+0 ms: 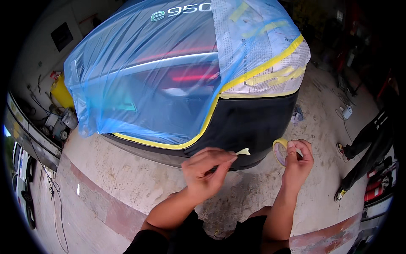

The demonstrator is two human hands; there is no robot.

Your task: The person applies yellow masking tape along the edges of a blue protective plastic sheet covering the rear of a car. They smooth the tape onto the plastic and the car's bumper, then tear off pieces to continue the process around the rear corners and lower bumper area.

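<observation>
Between the thumb and fingers of my left hand (207,169) is pinched a short piece of yellow masking tape (243,151), its end sticking out to the right. My right hand (297,158) grips a roll of yellow masking tape (277,151) by its edge. Both hands are held in front of a car's rear end. Blue plastic film (148,76) covers the tailgate, and newspaper sheets (262,55) cover its right corner. A yellow tape line (198,142) borders the film along the dark bumper (249,122), which is uncovered on the right.
On the right, a person in dark trousers (363,144) stands nearby, with red cylinders (374,186) behind. A yellow container (62,91) and a bucket (69,118) are at the left. A cable (53,186) trails across the concrete floor (110,203).
</observation>
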